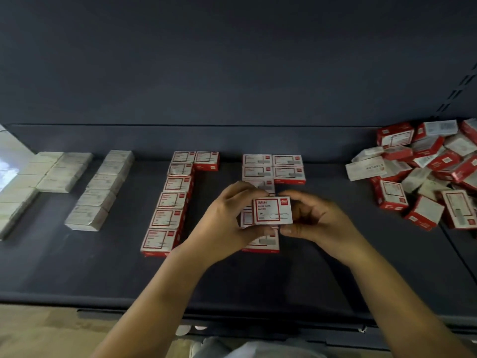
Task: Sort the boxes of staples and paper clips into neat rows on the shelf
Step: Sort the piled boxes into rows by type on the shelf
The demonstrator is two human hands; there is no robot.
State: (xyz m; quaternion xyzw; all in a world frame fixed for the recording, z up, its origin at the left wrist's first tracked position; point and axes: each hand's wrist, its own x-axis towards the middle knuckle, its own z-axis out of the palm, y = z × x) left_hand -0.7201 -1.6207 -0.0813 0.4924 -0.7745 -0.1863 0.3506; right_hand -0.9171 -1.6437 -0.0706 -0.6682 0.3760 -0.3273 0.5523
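both hands (224,223) (313,220) hold a paper clip box (273,211) above the shelf (322,267).

A dark blue-grey shelf (77,267) fills most of the view, matte and evenly lit, with a faint sheen toward its front edge. Behind the shelf rises a plain back panel (232,60) of the same dark colour, meeting it along a straight seam. At the shelf's right end, a slotted upright (456,91) runs up the panel at a slant. Left of the shelf, a pale glossy surface (10,161) catches bright light. Below the shelf's front edge lies a tan floor (51,332), dimmer than the shelf.
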